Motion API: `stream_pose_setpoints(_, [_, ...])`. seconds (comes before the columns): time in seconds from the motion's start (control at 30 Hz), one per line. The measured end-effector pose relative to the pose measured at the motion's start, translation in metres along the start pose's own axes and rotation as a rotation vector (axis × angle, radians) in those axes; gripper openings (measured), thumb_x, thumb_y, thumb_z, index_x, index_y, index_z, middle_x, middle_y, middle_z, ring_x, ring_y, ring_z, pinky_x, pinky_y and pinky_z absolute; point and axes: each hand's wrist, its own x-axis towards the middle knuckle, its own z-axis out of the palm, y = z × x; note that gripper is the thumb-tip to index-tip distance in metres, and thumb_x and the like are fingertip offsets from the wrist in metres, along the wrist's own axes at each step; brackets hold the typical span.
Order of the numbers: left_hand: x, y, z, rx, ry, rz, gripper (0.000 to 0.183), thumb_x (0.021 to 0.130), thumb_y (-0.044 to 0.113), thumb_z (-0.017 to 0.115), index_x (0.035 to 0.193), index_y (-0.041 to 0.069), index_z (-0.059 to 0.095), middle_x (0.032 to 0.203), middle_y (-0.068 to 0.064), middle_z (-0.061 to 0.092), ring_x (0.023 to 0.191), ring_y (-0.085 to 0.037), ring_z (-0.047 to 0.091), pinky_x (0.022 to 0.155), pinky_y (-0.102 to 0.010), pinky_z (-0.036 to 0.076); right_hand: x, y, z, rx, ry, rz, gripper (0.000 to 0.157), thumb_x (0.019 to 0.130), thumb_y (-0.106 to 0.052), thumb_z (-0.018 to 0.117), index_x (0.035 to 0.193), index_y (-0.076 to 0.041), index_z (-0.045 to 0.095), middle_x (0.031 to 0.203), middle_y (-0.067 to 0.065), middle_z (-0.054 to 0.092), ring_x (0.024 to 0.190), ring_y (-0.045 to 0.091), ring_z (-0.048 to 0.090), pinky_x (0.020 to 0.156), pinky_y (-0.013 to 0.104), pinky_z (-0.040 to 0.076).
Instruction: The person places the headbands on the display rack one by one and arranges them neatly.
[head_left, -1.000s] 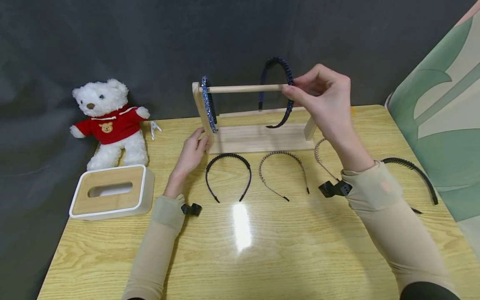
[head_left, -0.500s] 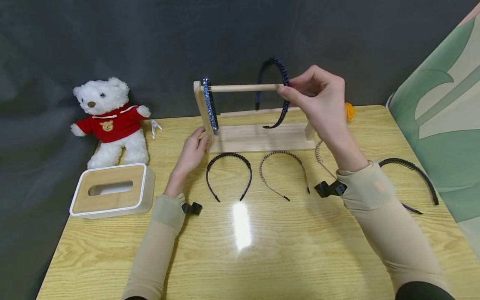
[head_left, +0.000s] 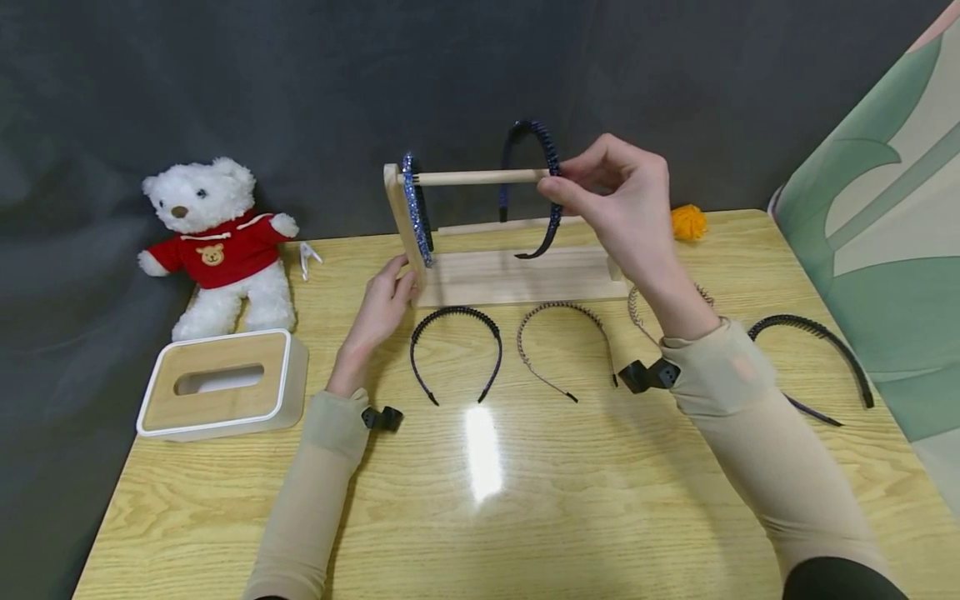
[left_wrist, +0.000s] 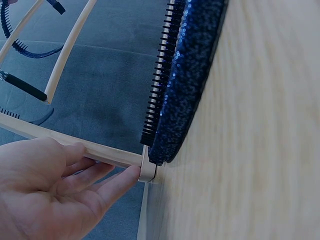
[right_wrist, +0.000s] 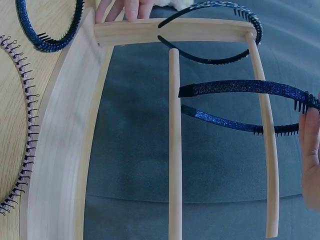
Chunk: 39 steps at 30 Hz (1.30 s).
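In the head view, my right hand (head_left: 618, 200) pinches a dark blue headband (head_left: 555, 154) between thumb and fingers. This headband loops round the upper rod (head_left: 480, 177) of a wooden headband rack (head_left: 517, 279), near the rod's right end. A glittery blue headband (head_left: 414, 212) hangs on the same rod beside the left upright. My left hand (head_left: 382, 308) touches the foot of that upright, its fingers fairly straight against the wood in the left wrist view. The right wrist view shows the pinched headband's ends (right_wrist: 187, 91) close to the lower rod (right_wrist: 175, 150).
In front of the rack lie a black headband (head_left: 456, 310) and thin pinkish headbands (head_left: 558, 306); darker ones (head_left: 810, 321) lie at right. At left are a white teddy bear (head_left: 232, 242), a tissue box (head_left: 225, 383) and a small white clip (head_left: 307, 257). An orange flower-like thing (head_left: 688, 223) lies behind my right hand.
My right hand has moved left along the upper rod with the dark blue headband, bringing the orange thing into view. The left hand stays at the foot of the upright.
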Motion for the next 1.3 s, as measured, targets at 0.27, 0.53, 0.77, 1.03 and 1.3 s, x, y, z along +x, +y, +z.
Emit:
stream_pose_setpoints(0.27, [-0.001, -0.001, -0.001, 0.008, -0.004, 0.001, 0.045, 0.117, 0.009, 0.042, 0.159, -0.006, 0.042, 0.152, -0.033, 0.052, 0.129, -0.045, 0.063, 0.107, -0.045, 0.058, 0.001, 0.000, 0.005, -0.023, -0.018, 0.011, 0.010, 0.090, 0.000, 0.087, 0.096, -0.001, 0.078, 0.095, 0.002, 0.081, 0.079, 0.016, 0.076, 0.072, 0.022, 0.066])
stream_pose_setpoints(0.53, [-0.001, 0.000, 0.000, 0.012, 0.000, 0.000, 0.045, 0.117, 0.008, 0.043, 0.159, -0.007, 0.042, 0.149, -0.033, 0.054, 0.126, -0.046, 0.065, 0.107, -0.046, 0.059, 0.004, 0.000, 0.012, -0.007, -0.031, 0.019, 0.011, 0.091, -0.003, 0.087, 0.097, -0.001, 0.078, 0.094, 0.004, 0.080, 0.080, 0.018, 0.076, 0.072, 0.024, 0.066])
stream_pose_setpoints(0.77, [-0.002, 0.001, 0.001, 0.029, 0.009, -0.001, 0.045, 0.117, 0.010, 0.043, 0.159, -0.006, 0.043, 0.148, -0.033, 0.055, 0.124, -0.044, 0.067, 0.105, -0.047, 0.060, 0.004, 0.002, 0.018, -0.016, -0.042, 0.016, 0.011, 0.091, -0.004, 0.087, 0.097, -0.001, 0.078, 0.094, 0.005, 0.078, 0.078, 0.019, 0.074, 0.071, 0.024, 0.066])
stream_pose_setpoints(1.03, [-0.001, 0.002, 0.001, 0.027, 0.005, 0.005, 0.045, 0.117, 0.009, 0.043, 0.159, -0.007, 0.043, 0.148, -0.033, 0.055, 0.125, -0.044, 0.066, 0.105, -0.046, 0.060, 0.004, 0.004, 0.025, -0.001, -0.055, 0.025, 0.012, 0.091, -0.006, 0.087, 0.096, -0.002, 0.077, 0.093, 0.007, 0.078, 0.077, 0.020, 0.073, 0.070, 0.026, 0.066])
stream_pose_setpoints(1.3, [-0.002, 0.002, 0.000, 0.026, 0.009, 0.009, 0.044, 0.117, 0.009, 0.044, 0.158, -0.006, 0.044, 0.146, -0.033, 0.056, 0.122, -0.044, 0.068, 0.104, -0.046, 0.061, 0.007, 0.007, 0.034, -0.034, -0.073, 0.012, 0.013, 0.091, -0.007, 0.088, 0.096, -0.002, 0.077, 0.092, 0.006, 0.077, 0.074, 0.020, 0.073, 0.068, 0.025, 0.064])
